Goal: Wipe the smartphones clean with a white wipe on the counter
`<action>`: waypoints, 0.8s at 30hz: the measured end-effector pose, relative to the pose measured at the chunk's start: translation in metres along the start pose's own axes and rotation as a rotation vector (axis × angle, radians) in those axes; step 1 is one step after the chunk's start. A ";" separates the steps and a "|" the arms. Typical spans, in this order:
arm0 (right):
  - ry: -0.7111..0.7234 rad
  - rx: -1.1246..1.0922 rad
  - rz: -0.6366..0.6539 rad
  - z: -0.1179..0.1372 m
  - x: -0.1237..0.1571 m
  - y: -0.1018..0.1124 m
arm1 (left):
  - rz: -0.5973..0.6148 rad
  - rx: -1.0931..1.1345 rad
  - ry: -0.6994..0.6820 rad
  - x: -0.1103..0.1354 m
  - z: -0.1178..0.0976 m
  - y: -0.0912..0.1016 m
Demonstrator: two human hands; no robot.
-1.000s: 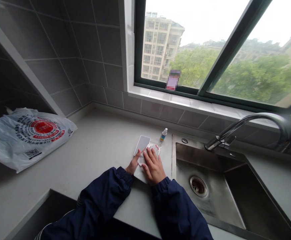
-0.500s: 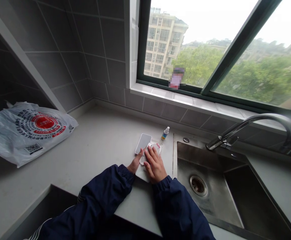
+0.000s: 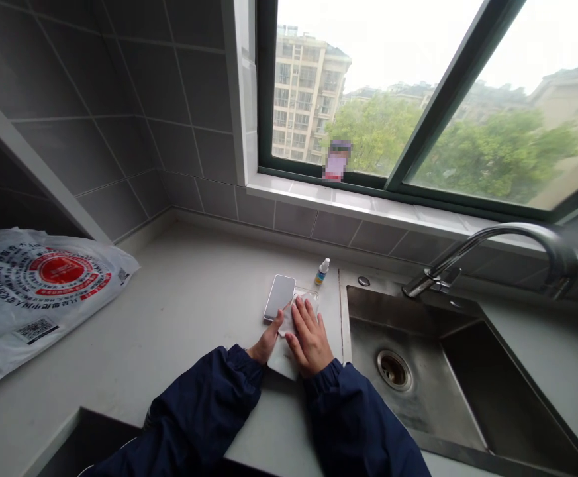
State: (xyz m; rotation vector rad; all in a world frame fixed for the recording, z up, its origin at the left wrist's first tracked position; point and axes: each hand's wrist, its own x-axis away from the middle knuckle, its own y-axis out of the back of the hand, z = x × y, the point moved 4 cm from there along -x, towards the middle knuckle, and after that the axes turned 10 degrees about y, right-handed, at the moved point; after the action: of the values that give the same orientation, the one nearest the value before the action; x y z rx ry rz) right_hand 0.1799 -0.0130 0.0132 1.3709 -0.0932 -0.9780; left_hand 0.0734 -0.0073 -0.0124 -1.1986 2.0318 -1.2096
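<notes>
A white cloth (image 3: 281,358) lies on the pale counter (image 3: 184,318) just left of the sink. My right hand (image 3: 311,338) lies flat on it, fingers stretched forward and pressing down. My left hand (image 3: 267,341) holds the cloth's left edge, its fingertips touching the near end of a silver phone (image 3: 279,297) that lies flat on the counter. A clear plastic sleeve (image 3: 311,296) shows just past my right fingertips. A small dropper bottle (image 3: 322,271) with a white cap stands behind it.
A steel sink (image 3: 418,371) with a drain (image 3: 393,370) is at the right, a curved tap (image 3: 492,255) over it. A printed white plastic bag (image 3: 35,291) lies at the far left. Grey tiled wall and a window sill (image 3: 348,199) run behind.
Both hands stay on the cloth; my right hand has slid slightly over it. The camera has shifted a little, so the scene sits lower and further left.
</notes>
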 end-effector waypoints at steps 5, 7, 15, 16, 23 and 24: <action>-0.020 -0.045 0.012 -0.005 0.001 -0.002 | -0.024 0.014 0.043 -0.002 0.001 0.001; -0.021 -0.053 0.008 -0.006 0.001 -0.003 | -0.047 0.009 0.038 -0.002 0.002 0.003; -0.004 -0.043 -0.020 -0.007 0.001 0.001 | -0.016 0.011 0.011 -0.002 0.001 0.002; -0.008 -0.043 -0.018 -0.008 0.001 0.002 | -0.007 0.009 0.005 -0.003 0.001 0.002; -0.022 -0.018 -0.050 -0.010 0.001 0.005 | 0.008 -0.007 0.058 -0.004 0.006 0.006; -0.027 -0.017 -0.050 -0.011 0.001 0.004 | 0.014 -0.005 0.067 -0.004 0.006 0.007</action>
State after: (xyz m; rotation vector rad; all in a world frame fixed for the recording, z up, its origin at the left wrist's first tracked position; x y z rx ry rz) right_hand 0.1890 -0.0055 0.0138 1.3497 -0.0708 -1.0376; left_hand 0.0773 -0.0052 -0.0214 -1.1592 2.0895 -1.2546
